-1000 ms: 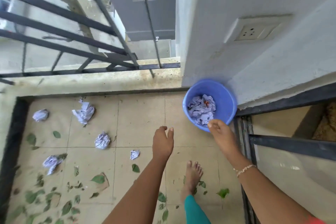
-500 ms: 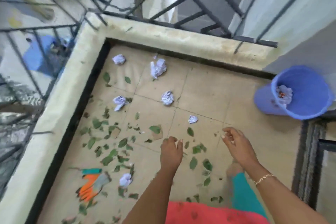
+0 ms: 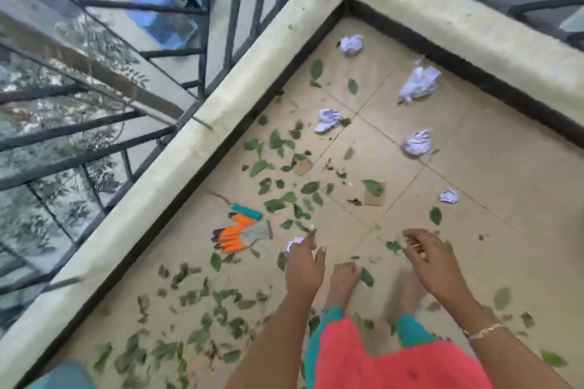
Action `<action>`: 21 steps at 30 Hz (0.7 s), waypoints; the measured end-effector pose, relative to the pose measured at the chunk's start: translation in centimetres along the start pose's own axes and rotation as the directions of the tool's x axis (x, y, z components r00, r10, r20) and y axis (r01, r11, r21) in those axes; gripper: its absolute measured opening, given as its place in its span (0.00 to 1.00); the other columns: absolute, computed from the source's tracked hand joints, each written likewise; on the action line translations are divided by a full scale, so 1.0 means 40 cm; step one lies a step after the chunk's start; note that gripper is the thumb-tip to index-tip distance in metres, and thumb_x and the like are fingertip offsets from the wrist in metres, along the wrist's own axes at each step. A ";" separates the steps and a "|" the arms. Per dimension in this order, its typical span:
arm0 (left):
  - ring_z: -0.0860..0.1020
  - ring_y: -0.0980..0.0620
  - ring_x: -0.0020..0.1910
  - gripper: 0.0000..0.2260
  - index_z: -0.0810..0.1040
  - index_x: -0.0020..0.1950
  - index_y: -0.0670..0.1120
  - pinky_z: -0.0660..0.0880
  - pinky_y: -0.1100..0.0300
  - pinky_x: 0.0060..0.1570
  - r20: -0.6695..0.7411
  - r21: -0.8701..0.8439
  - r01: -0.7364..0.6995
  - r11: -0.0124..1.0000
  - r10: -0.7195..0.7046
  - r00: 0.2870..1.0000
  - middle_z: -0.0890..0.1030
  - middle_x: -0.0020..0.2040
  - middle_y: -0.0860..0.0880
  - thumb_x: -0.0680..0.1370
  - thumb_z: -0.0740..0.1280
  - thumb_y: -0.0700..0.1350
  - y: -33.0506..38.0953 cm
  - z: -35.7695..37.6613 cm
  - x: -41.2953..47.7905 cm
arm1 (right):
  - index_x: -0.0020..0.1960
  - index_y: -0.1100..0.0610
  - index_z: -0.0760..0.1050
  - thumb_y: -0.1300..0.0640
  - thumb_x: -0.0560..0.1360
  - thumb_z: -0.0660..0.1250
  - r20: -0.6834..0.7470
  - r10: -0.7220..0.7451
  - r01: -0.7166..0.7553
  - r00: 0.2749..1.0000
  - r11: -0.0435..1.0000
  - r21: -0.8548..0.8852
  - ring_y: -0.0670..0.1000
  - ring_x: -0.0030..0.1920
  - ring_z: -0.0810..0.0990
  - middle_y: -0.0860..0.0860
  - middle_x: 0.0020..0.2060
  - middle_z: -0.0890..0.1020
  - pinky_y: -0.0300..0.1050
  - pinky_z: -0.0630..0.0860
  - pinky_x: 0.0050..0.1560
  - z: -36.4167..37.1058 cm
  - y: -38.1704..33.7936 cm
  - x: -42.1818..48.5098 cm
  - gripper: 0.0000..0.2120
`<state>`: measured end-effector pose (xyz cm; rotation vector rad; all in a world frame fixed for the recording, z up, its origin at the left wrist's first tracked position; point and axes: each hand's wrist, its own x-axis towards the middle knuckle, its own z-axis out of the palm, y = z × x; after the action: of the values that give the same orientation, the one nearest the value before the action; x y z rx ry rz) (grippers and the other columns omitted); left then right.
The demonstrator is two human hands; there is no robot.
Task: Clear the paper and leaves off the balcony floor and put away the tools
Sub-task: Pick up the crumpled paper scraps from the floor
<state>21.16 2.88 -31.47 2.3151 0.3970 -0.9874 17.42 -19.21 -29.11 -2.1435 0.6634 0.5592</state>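
Dark metal railing bars [image 3: 202,50] along the far left, above a pale concrete ledge [image 3: 177,155] running diagonally round the beige tiled balcony floor [image 3: 493,186]. Just inside the ledge, a teal-handled tool [image 3: 248,211] lying flat, with a pair of orange-and-grey work gloves [image 3: 241,235] touching it on the near side. Scattered green leaves [image 3: 278,142] thick over the left and middle of the tiles, thinner toward the right. Left hand [image 3: 305,265] low over the floor, fingers loosely curled and slightly apart, nothing clearly held; a small white paper scrap [image 3: 292,244] just beside its fingertips, contact impossible to judge. Bare feet [image 3: 344,275] between the two hands, pink and teal clothing below. Right hand [image 3: 434,265] partly open, thumb and fingers drawn together near a thin pale sliver; whether pinched or not, cannot tell through the blur. Crumpled white paper balls [image 3: 418,82] well apart farther back: one in the corner, others mid-floor, the smallest nearest the right hand.
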 end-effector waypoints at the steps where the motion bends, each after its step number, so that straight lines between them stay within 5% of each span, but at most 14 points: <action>1: 0.72 0.45 0.61 0.22 0.76 0.57 0.38 0.67 0.55 0.60 -0.003 -0.012 0.001 1.000 -0.001 1.000 0.76 0.59 0.40 0.76 0.59 0.56 -0.031 -0.001 0.005 | 0.57 0.61 0.76 0.61 0.76 0.65 0.033 -0.028 0.029 0.999 0.999 -0.023 0.52 0.43 0.75 0.57 0.50 0.77 0.42 0.68 0.46 0.031 -0.011 0.012 0.11; 6: 0.72 0.45 0.60 0.15 0.73 0.61 0.42 0.65 0.59 0.54 0.027 0.101 0.062 0.993 -0.065 0.998 0.74 0.58 0.43 0.77 0.66 0.46 -0.182 0.026 0.099 | 0.56 0.59 0.76 0.60 0.75 0.66 0.177 -0.091 0.112 0.980 0.987 -0.111 0.50 0.43 0.75 0.54 0.49 0.76 0.43 0.70 0.47 0.197 -0.022 0.122 0.10; 16: 0.69 0.40 0.61 0.30 0.63 0.70 0.45 0.69 0.52 0.55 0.112 0.399 -0.017 0.917 -0.030 0.993 0.66 0.63 0.41 0.73 0.71 0.50 -0.437 0.239 0.478 | 0.49 0.58 0.79 0.62 0.74 0.62 0.324 -0.202 0.313 0.924 0.886 -0.343 0.59 0.47 0.78 0.58 0.46 0.80 0.48 0.73 0.46 0.631 0.160 0.478 0.08; 21: 0.66 0.43 0.61 0.31 0.61 0.69 0.48 0.72 0.53 0.49 0.134 0.558 -0.082 0.826 0.008 0.991 0.61 0.65 0.41 0.72 0.72 0.52 -0.497 0.365 0.593 | 0.54 0.56 0.78 0.61 0.77 0.59 0.451 -0.340 0.533 0.825 0.736 -0.419 0.59 0.50 0.77 0.57 0.49 0.78 0.48 0.73 0.45 0.759 0.228 0.610 0.11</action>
<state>19.73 10.47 -64.81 2.7387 -0.0172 -1.3623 25.40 -6.37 -66.13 -2.4994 -0.2562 0.8977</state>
